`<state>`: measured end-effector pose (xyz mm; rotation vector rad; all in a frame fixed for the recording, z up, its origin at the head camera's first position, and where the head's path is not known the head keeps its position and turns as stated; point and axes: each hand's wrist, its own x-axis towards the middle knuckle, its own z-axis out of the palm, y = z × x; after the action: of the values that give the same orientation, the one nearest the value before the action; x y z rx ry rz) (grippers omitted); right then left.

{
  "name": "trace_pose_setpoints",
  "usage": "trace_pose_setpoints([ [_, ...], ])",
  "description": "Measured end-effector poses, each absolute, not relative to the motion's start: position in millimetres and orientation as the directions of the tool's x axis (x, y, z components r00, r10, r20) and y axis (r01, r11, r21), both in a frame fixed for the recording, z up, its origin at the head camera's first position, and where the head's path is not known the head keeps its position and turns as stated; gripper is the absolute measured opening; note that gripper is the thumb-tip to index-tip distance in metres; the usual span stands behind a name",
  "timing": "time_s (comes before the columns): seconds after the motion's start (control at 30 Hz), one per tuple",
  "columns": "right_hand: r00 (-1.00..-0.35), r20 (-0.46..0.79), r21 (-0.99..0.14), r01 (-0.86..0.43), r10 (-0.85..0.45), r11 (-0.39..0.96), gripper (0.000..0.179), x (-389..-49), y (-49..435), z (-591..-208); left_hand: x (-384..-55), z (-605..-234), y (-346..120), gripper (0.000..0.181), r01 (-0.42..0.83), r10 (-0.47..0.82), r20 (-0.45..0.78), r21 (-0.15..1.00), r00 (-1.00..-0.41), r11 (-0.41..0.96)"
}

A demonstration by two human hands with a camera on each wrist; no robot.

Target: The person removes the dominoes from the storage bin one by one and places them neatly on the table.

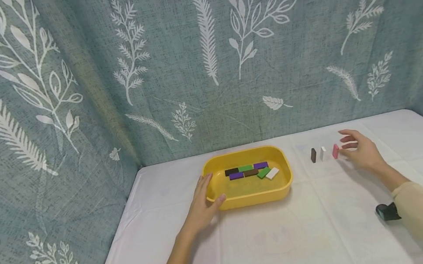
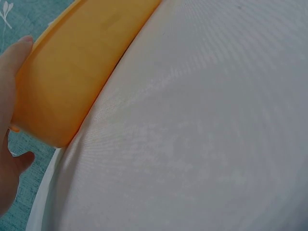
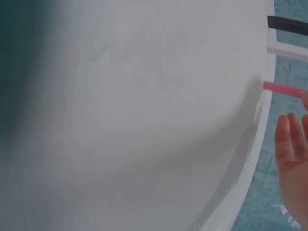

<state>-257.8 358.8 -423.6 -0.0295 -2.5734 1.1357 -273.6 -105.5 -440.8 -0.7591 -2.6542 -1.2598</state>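
Observation:
A yellow plastic tray [image 1: 257, 197] sits on the white-covered table. My left hand [image 1: 201, 208] rests at its left front corner, thumb over the near rim and fingers along the left rim. In the left wrist view, the thumb lies against the rim of the tray [image 2: 72, 72]. Off to the right, three small domino-like blocks stand upright: dark brown [image 1: 313, 155], white [image 1: 323, 153] and pink [image 1: 335, 151]. My right hand [image 1: 362, 153] is beside the pink block, a fingertip right at its side and the other fingers spread apart.
Inside the tray lie several flat blocks, among them a black block [image 1: 232, 172], a brown block [image 1: 251, 173] and a white block [image 1: 272, 173]. A green leaf-patterned curtain [image 1: 187, 64] hangs behind the table [image 1: 272, 239] and along its sides.

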Motion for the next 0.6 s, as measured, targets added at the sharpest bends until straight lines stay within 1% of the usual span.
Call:
trace_pose_setpoints([
  [0.13, -0.939, 0.305, -0.705, -0.113, 0.155, 0.701, 0.056, -252.1, 367.5, -418.5, -273.8, -442.9, -106.4, 0.074, 0.475, 0.395, 0.291, 0.702, -0.871, 0.531],
  [0.23, -0.927, 0.341, -0.672, -0.125, 0.156, 0.73, 0.057, -261.1, 391.3, -431.9, -274.3, -442.8, -106.6, 0.074, 0.473, 0.398, 0.286, 0.703, -0.872, 0.531],
  [0.37, -0.928, 0.342, -0.65, -0.121, 0.147, 0.75, 0.061, -254.3, 396.1, -423.7, -274.8, -440.9, -106.6, 0.074, 0.475, 0.403, 0.283, 0.701, -0.87, 0.532],
  [0.47, -0.94, 0.322, -0.688, -0.147, 0.117, 0.711, 0.06, -234.3, 375.6, -397.1, -274.9, -439.7, -106.9, 0.074, 0.477, 0.407, 0.282, 0.699, -0.869, 0.534],
  [0.5, -0.937, 0.326, -0.706, -0.154, 0.124, 0.691, 0.06, -232.5, 372.9, -396.8, -274.9, -439.4, -106.9, 0.074, 0.476, 0.406, 0.282, 0.699, -0.869, 0.534],
  [0.6, -0.934, 0.344, -0.74, -0.208, 0.094, 0.639, 0.057, -222.2, 356.9, -388.7, -275.0, -439.6, -107.1, 0.075, 0.477, 0.405, 0.283, 0.696, -0.869, 0.537],
])
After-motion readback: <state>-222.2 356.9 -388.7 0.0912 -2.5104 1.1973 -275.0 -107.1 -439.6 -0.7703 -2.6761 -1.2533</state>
